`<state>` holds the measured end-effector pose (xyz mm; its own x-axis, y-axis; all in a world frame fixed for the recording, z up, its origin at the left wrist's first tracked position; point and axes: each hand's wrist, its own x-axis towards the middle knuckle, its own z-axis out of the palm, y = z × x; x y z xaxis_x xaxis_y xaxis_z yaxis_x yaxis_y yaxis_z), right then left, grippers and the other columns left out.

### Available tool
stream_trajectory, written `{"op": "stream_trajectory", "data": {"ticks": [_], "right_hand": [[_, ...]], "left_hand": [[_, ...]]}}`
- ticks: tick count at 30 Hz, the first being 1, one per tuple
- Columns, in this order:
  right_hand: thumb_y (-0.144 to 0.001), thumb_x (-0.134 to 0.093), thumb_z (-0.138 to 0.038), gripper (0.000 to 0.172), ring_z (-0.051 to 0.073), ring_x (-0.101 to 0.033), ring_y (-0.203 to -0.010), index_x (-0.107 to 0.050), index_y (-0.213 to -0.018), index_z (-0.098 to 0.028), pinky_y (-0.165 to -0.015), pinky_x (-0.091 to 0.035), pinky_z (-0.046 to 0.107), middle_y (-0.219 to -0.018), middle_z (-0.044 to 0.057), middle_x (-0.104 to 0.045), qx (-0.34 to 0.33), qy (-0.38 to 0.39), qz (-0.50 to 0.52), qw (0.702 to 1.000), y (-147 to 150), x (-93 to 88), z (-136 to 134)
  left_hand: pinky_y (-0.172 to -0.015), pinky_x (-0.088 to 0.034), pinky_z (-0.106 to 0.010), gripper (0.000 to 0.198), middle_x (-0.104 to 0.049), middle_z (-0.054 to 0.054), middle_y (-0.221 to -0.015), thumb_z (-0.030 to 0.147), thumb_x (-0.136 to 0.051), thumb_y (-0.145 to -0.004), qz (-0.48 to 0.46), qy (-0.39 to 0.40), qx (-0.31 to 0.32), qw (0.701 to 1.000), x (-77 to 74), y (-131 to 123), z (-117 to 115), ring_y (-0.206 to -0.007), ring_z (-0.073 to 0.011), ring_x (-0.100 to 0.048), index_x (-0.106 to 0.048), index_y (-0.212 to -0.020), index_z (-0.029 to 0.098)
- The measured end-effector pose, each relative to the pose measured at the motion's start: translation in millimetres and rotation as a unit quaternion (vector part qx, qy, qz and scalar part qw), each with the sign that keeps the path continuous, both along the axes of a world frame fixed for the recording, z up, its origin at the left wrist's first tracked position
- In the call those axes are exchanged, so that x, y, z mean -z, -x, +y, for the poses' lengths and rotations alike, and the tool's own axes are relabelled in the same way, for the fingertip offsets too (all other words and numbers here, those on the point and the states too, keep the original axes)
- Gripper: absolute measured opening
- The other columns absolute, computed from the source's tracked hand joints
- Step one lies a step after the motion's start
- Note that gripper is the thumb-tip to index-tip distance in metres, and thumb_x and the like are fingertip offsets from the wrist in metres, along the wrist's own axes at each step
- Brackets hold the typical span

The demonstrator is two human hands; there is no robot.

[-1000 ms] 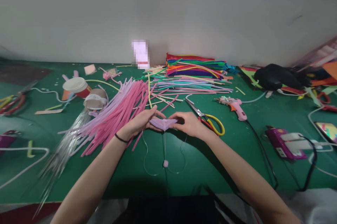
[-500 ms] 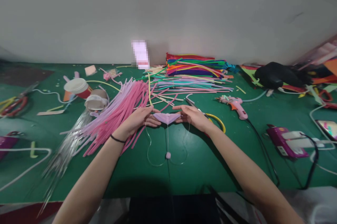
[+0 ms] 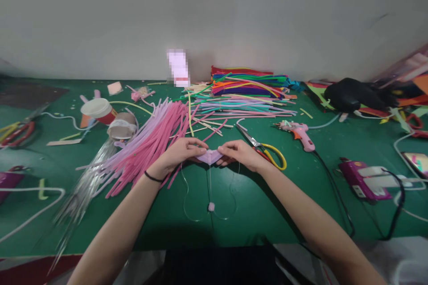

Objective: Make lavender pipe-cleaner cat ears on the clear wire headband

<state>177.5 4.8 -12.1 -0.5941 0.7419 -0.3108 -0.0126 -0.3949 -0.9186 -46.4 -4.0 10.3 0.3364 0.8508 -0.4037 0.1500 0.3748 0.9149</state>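
Observation:
Between my hands is a small lilac pipe-cleaner piece (image 3: pixel 210 157), wide and pointed toward me at its middle. My left hand (image 3: pixel 183 153) pinches its left end with thumb and fingers. On the right end, the thumb and fingers of my right hand (image 3: pixel 241 154) are closed too. A thin stem runs from the piece's middle down to a small lilac ball (image 3: pixel 211 207). Clear thread (image 3: pixel 186 207) loops from both sides to the ball. Just beyond my right hand lie open-bladed scissors (image 3: pixel 257 143) with yellow and red handles.
Pink and lilac pipe cleaners (image 3: pixel 150 146) spread left of my hands, beside silver wires (image 3: pixel 90 182). Coloured pipe-cleaner bundles (image 3: pixel 247 84) lie at the back. To the right are a pink glue gun (image 3: pixel 299 134) with a cord and a purple power strip (image 3: pixel 363 180). A paper cup (image 3: pixel 100 111) stands left.
Both hands have moved inward along the lilac piece, thumbs now closer to its middle. The piece and its hanging ball sit slightly lower, and the scissors show more fully.

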Motion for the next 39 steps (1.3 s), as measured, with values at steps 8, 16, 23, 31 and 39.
{"op": "stream_trajectory", "data": {"ticks": [8,16,23,31,39], "right_hand": [[-0.072,-0.069,-0.054,0.041,0.016,-0.070,-0.063,-0.061,-0.073,-0.013,-0.056,-0.056,0.023,-0.062,0.005,-0.069,0.019,-0.060,-0.068,0.996,1.8,2.2,-0.2],[-0.073,-0.070,-0.053,0.042,0.016,-0.070,-0.061,-0.062,-0.073,-0.012,-0.059,-0.057,0.024,-0.064,0.007,-0.070,0.038,-0.034,-0.071,0.996,0.1,-1.1,0.1],[-0.086,-0.053,-0.055,0.046,0.017,-0.071,-0.069,-0.065,-0.082,-0.010,-0.063,-0.059,0.025,-0.080,0.014,-0.073,0.045,0.005,-0.023,0.999,-5.5,-0.5,3.1],[-0.078,-0.068,-0.047,0.036,0.014,-0.069,-0.061,-0.064,-0.077,-0.011,-0.059,-0.058,0.023,-0.073,0.009,-0.072,0.046,-0.016,-0.043,0.998,-4.3,1.5,2.4],[-0.083,-0.066,-0.038,0.030,0.014,-0.069,-0.057,-0.055,-0.070,-0.014,-0.056,-0.059,0.024,-0.069,0.006,-0.069,0.084,-0.005,-0.056,0.995,-2.3,5.8,2.1]], "left_hand": [[-0.070,-0.055,-0.026,0.030,-0.074,-0.004,-0.074,0.031,-0.079,-0.065,-0.008,-0.009,-0.005,1.000,4.2,-1.4,0.5,-0.069,-0.0156,-0.068,-0.070,-0.087,0.014],[-0.071,-0.055,-0.026,0.029,-0.073,-0.004,-0.075,0.032,-0.080,-0.064,-0.008,-0.019,-0.023,1.000,2.7,-0.7,0.1,-0.071,-0.0160,-0.068,-0.071,-0.086,0.014],[-0.065,-0.053,-0.024,0.033,-0.072,-0.005,-0.077,0.041,-0.072,-0.072,-0.031,0.002,-0.038,0.999,0.6,5.4,0.5,-0.068,-0.0143,-0.066,-0.071,-0.087,0.013],[-0.071,-0.057,-0.032,0.040,-0.073,-0.010,-0.074,0.049,-0.053,-0.087,-0.058,0.068,-0.076,0.993,1.1,7.3,1.2,-0.067,-0.0195,-0.070,-0.069,-0.089,0.012],[-0.073,-0.057,-0.037,0.031,-0.074,-0.014,-0.077,0.040,-0.071,-0.075,-0.012,0.039,-0.005,0.999,-0.4,9.7,-2.4,-0.077,-0.0251,-0.072,-0.062,-0.079,0.012]]}}
